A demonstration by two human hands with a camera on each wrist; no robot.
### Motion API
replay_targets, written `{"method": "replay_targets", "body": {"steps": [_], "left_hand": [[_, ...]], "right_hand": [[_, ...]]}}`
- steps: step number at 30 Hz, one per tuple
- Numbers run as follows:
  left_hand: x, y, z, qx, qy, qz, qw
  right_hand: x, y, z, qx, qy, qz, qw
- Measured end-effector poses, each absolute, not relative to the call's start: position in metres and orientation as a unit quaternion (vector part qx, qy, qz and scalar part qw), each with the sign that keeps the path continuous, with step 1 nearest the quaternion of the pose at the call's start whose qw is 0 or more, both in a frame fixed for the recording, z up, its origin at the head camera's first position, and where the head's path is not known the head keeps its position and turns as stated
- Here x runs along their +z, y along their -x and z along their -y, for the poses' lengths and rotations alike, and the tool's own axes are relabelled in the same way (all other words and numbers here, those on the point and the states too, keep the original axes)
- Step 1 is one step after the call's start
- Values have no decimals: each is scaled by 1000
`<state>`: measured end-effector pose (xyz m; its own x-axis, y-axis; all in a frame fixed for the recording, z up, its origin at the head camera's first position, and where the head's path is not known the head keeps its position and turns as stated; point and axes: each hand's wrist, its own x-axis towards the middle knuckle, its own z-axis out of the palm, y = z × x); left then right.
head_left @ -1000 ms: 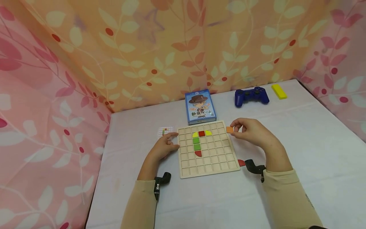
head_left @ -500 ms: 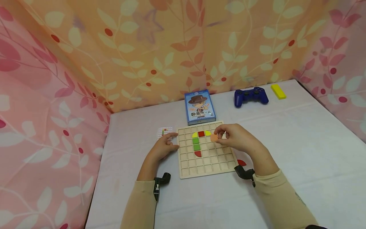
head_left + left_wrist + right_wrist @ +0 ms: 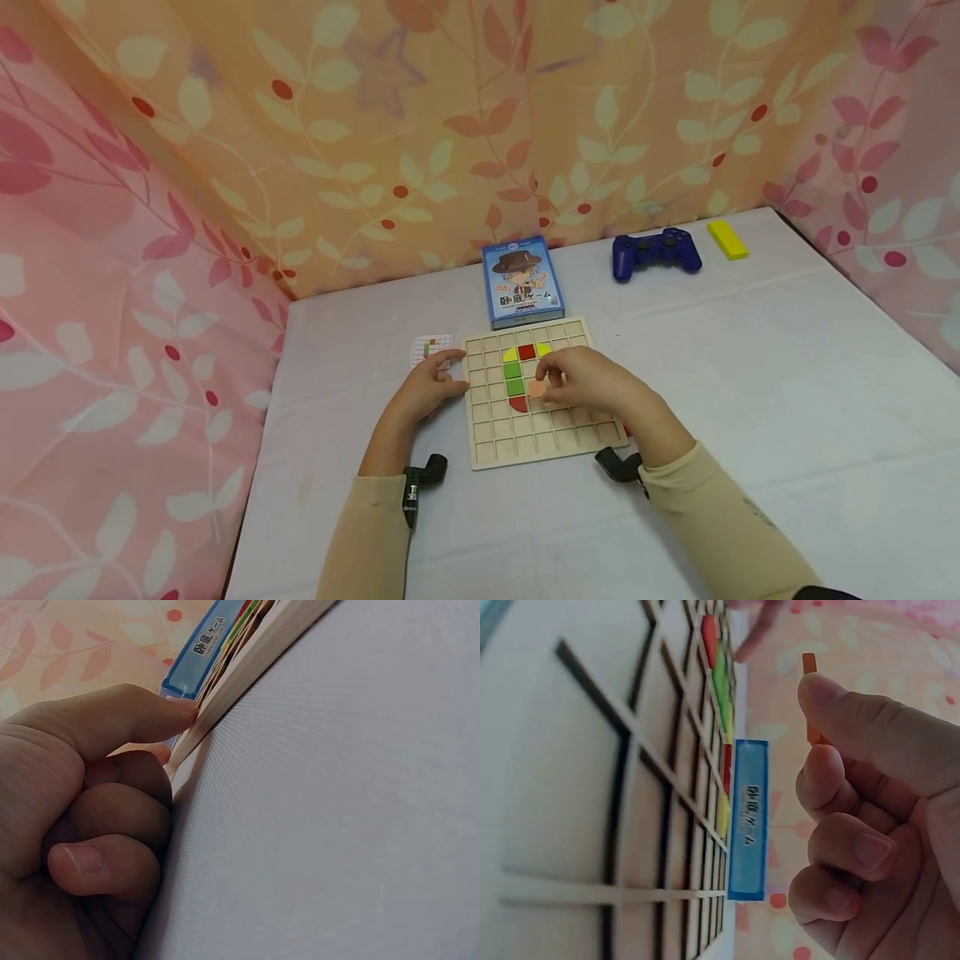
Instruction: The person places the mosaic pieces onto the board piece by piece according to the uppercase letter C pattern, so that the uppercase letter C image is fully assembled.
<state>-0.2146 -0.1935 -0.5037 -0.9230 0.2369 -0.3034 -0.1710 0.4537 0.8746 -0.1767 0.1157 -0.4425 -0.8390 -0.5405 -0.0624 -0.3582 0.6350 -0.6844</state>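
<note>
A wooden grid board (image 3: 555, 437) lies on the white table. In its cells sit a yellow quarter piece (image 3: 511, 354), a red square (image 3: 527, 351), two green squares (image 3: 514, 377) and a red half-round (image 3: 518, 404). My right hand (image 3: 581, 379) hovers over the board's middle and pinches a small orange square tile (image 3: 536, 387) (image 3: 809, 697) between thumb and forefinger, just right of the green squares. My left hand (image 3: 433, 383) rests at the board's left edge (image 3: 225, 697), forefinger against the rim, other fingers curled under.
A small pattern card (image 3: 431, 347) lies left of the board. Behind it stands a blue card box (image 3: 523, 282) (image 3: 748, 817). Farther back right are a blue game controller (image 3: 656, 253) and a yellow block (image 3: 727, 239). Floral cloth walls enclose the table.
My right hand carried the orange tile from beyond the board's upper right corner leftward and down over the board's middle. The left hand stayed put.
</note>
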Motion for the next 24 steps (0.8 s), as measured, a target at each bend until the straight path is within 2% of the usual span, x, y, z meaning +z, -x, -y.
{"method": "replay_targets", "body": {"steps": [7,24], "left_hand": [[-505,214,195,524,-28,-829,193],[-504,213,194,518,-31,-834,188]], "right_hand": [[-454,175,-108,-341,245,-894,156],[-463,177,-106,-325,226,-905,155]]}}
